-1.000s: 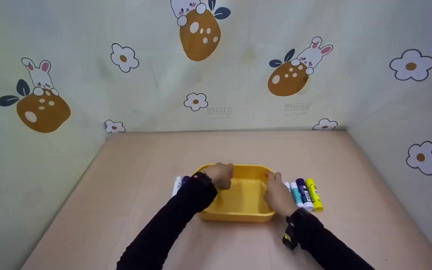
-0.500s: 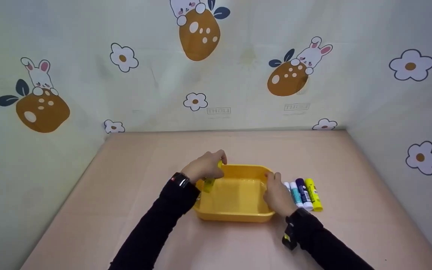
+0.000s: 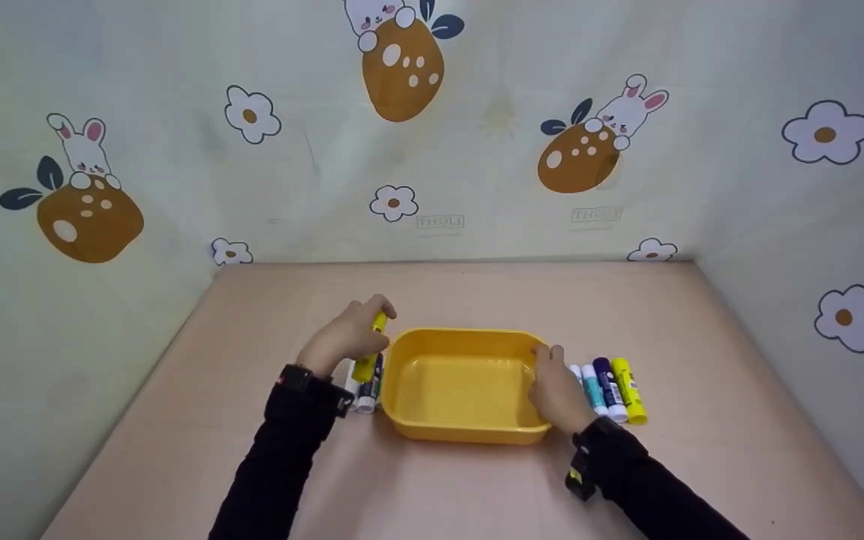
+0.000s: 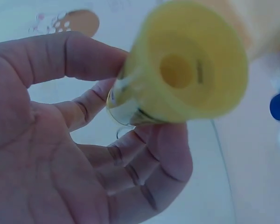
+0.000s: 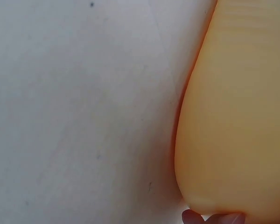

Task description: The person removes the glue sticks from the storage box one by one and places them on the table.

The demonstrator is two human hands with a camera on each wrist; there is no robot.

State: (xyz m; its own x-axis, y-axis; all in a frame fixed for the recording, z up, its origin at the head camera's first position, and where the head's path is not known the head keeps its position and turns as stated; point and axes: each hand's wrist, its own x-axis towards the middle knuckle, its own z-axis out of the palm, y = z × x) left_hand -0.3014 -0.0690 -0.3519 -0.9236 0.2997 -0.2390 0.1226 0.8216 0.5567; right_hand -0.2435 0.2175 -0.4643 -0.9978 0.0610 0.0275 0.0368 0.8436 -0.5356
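My left hand point(image 3: 343, 335) holds a yellow glue stick point(image 3: 364, 368) between thumb and fingers, just left of a yellow plastic tray point(image 3: 469, 433). In the left wrist view the hollow round end of that glue stick point(image 4: 203, 95) faces the camera, with the fingers curled around its body. Beneath this hand lie a white tube and a dark glue stick point(image 3: 367, 402), partly hidden. My right hand point(image 3: 558, 394) grips the tray's right rim. Only its fingertips point(image 5: 231, 218) show in the right wrist view, at the tray's wall point(image 5: 233, 116). No objects are visible inside the tray.
Right of the tray, beside my right hand, several glue sticks lie in a row: a yellow one point(image 3: 628, 390), a dark blue one point(image 3: 609, 388), and white and teal ones point(image 3: 592, 388). A patterned curtain point(image 3: 507, 172) encloses the table point(image 3: 312, 300) at the back and sides.
My left hand has come out of the tray with the yellow glue stick and moved left over the sticks there. My right hand stays at the tray's rim.
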